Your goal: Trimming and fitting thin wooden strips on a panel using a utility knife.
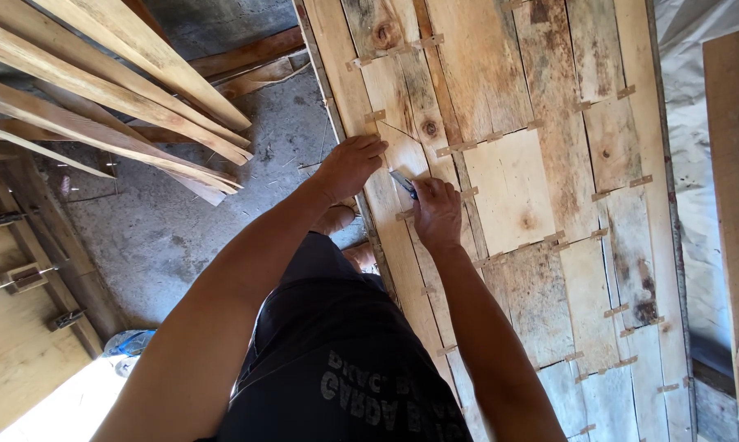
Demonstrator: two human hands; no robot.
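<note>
Near the middle of the frame the person's left hand (351, 166) presses flat, fingers spread, on the patched wooden panel (541, 205), while the right hand (437, 214) just beside it grips a small dark blade-like tool (403, 184) against a pale board, loose planks (115, 90) stacked upper left.

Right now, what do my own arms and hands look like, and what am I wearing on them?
Both arms are bare to above the elbow: no sleeves, gloves, watch or rings visible on the left hand or right hand. A dark printed shirt covers your torso.
</note>
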